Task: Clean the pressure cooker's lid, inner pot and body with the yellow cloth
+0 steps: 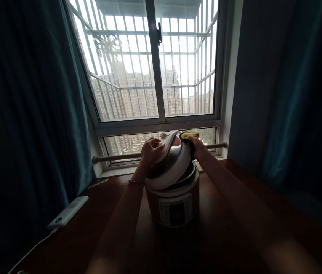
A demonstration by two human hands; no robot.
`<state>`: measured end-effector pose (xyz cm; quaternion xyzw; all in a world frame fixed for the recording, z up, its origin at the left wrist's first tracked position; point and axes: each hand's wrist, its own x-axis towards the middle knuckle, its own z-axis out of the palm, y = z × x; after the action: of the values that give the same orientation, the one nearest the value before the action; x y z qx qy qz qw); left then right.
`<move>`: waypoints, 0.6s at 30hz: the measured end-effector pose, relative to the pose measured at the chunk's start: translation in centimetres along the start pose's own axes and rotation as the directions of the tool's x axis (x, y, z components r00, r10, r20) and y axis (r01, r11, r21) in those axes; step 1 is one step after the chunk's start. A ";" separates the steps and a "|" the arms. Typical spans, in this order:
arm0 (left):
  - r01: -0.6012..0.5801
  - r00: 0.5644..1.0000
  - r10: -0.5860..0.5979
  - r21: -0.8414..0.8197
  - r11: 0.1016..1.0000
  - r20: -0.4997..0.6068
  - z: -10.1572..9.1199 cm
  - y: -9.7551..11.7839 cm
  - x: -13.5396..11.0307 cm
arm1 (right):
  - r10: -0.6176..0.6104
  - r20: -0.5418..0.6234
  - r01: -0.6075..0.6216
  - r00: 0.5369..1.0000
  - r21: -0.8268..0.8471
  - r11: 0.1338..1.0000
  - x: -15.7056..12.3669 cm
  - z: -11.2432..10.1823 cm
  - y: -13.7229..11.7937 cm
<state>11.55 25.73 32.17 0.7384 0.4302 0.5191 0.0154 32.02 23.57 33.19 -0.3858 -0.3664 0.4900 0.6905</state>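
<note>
Below the upper-centre window (155, 64), the cooker lid (170, 163) slants down leftward, my arched left hand (149, 150) gripping its top, my outstretched right hand (197, 146) clutching a cloth (189, 135) at its raised rim.

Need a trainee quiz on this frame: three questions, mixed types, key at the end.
1. Multiple choice: which hand holds the yellow-green and dark cloth? A) left B) right
2. True or false: the lid is tilted over the cooker.
3. Fill in: a white ____ runs from the near end of the white device.

Key: 1. B, the right hand. 2. True. 3. Cable.
</note>
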 end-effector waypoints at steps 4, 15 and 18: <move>-0.026 0.987 -0.017 -0.264 0.964 -0.157 -3.2 -0.7 -1.4 | -0.068 0.031 0.068 0.997 -0.004 0.998 -2.6 4.9 -2.2; 0.142 0.963 -0.216 -0.380 0.914 -0.160 -5.5 -3.5 -0.7 | -0.065 -0.056 0.054 0.996 -0.168 0.984 -2.0 12.4 -3.7; 0.157 0.974 -0.204 -0.362 0.919 -0.096 -5.2 -3.3 0.3 | -0.040 -0.098 0.027 0.994 -0.134 0.991 -1.3 11.4 -3.2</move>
<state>5.47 25.76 33.30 0.6449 0.3967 0.6315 0.1669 22.82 23.56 40.82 -0.4486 -0.3694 0.4331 0.6890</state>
